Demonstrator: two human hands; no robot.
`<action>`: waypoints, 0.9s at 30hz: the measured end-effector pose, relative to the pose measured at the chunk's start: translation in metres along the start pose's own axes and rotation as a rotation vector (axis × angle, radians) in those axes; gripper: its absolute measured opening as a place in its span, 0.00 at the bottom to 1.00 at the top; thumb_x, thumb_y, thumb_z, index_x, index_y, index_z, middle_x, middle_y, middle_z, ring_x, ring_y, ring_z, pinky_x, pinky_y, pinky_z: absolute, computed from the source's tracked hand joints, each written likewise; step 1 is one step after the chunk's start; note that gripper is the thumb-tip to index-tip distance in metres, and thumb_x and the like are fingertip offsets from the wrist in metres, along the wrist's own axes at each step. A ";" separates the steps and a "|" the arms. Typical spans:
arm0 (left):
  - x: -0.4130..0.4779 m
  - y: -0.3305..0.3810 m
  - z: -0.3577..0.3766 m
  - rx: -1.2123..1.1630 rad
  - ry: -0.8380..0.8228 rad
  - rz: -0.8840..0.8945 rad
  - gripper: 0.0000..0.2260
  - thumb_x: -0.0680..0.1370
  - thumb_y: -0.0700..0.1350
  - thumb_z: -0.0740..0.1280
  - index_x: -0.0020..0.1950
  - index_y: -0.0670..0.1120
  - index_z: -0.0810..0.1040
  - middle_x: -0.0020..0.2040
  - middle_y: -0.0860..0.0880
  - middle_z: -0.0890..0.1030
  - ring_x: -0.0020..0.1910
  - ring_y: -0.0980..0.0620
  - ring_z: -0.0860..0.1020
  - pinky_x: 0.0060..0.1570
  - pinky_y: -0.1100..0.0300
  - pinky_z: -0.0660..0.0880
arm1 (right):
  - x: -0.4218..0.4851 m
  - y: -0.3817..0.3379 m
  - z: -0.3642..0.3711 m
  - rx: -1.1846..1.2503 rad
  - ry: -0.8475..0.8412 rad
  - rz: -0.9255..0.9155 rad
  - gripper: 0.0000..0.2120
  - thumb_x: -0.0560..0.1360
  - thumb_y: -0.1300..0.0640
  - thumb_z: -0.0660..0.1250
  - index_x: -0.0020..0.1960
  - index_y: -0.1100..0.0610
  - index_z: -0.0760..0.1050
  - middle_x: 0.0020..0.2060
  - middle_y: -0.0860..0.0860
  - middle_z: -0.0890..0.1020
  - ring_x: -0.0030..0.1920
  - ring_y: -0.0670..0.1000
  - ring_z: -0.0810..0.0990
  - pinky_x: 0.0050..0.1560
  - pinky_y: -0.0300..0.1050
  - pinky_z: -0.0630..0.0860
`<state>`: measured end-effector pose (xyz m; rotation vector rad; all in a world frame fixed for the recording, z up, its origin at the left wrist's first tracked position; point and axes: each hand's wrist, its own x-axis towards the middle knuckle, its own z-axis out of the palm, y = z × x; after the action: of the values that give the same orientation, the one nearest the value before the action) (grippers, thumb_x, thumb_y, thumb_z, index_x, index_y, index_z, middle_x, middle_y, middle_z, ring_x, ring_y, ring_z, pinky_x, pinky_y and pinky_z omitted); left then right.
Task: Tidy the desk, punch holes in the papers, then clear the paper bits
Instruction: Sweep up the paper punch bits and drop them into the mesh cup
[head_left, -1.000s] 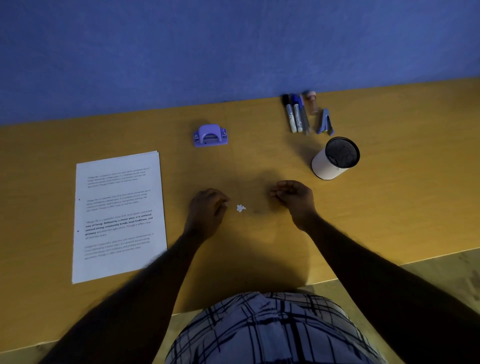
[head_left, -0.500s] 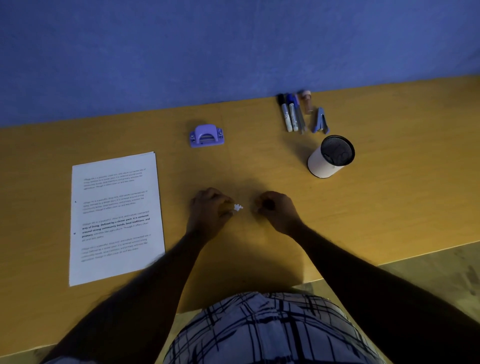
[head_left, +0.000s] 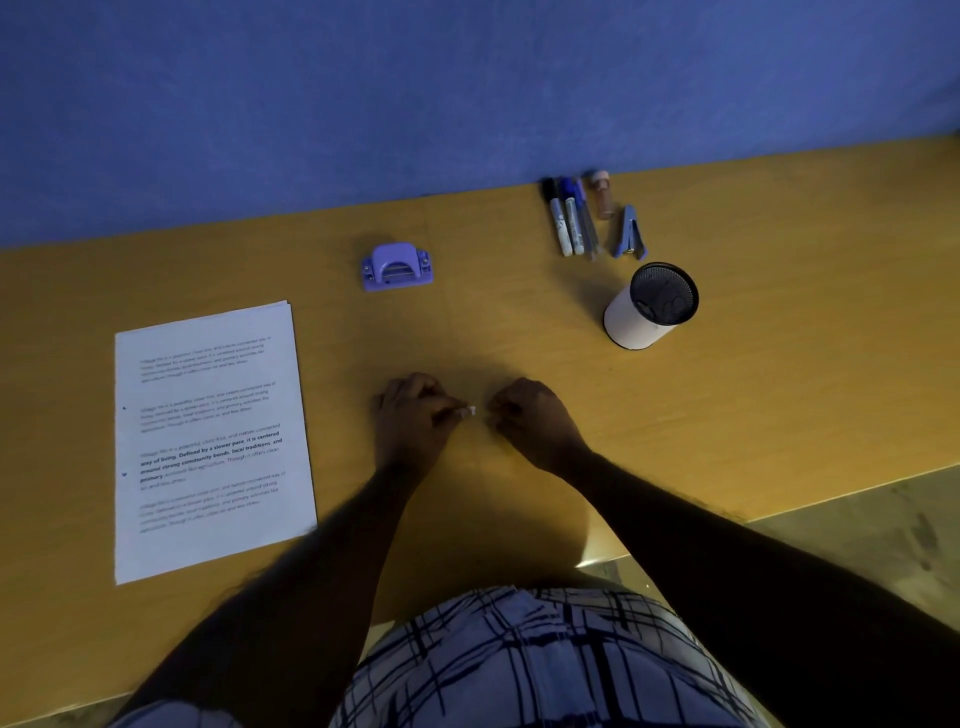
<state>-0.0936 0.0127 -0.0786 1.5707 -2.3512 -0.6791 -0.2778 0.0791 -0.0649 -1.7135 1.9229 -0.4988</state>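
A small white cluster of paper bits (head_left: 470, 412) lies on the yellow desk (head_left: 779, 364), between my two hands. My left hand (head_left: 413, 421) has its fingers curled, and the fingertips pinch at the bits. My right hand (head_left: 532, 418) sits just right of the bits with fingers curled under, holding nothing visible. A stack of printed papers (head_left: 208, 441) lies flat at the left. The purple hole punch (head_left: 397, 267) stands behind the hands, toward the wall.
A white cup with a black mesh inside (head_left: 649, 306) stands at the right. Behind it lie markers and pens (head_left: 569, 218), a small bottle (head_left: 602, 195) and a blue stapler (head_left: 629, 234) by the blue wall. The desk's front edge runs near my body.
Both hands have moved inward toward each other. The gap around the paper bits has closed, and the left fingertips now reach the bits.
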 end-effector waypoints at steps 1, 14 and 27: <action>0.000 0.000 0.000 0.011 0.000 0.010 0.16 0.71 0.65 0.64 0.46 0.57 0.85 0.51 0.54 0.77 0.54 0.47 0.72 0.53 0.50 0.65 | 0.000 0.000 0.000 -0.021 0.011 -0.013 0.10 0.71 0.58 0.73 0.53 0.56 0.80 0.50 0.52 0.81 0.50 0.51 0.77 0.48 0.38 0.68; 0.005 -0.014 -0.005 -0.067 -0.101 0.069 0.10 0.74 0.53 0.67 0.48 0.50 0.83 0.52 0.50 0.77 0.56 0.47 0.72 0.58 0.49 0.68 | 0.000 -0.015 0.016 -0.144 -0.010 -0.108 0.10 0.76 0.49 0.66 0.53 0.54 0.77 0.50 0.52 0.79 0.52 0.53 0.77 0.52 0.52 0.75; 0.005 -0.025 -0.020 -0.212 -0.099 0.036 0.08 0.76 0.49 0.69 0.50 0.46 0.83 0.51 0.49 0.77 0.53 0.51 0.73 0.56 0.50 0.72 | 0.016 -0.015 0.012 -0.109 0.036 0.030 0.09 0.74 0.49 0.69 0.52 0.50 0.79 0.51 0.47 0.81 0.53 0.51 0.75 0.56 0.53 0.71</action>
<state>-0.0669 -0.0042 -0.0742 1.4311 -2.2817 -0.9828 -0.2600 0.0617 -0.0680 -1.7510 2.0319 -0.4240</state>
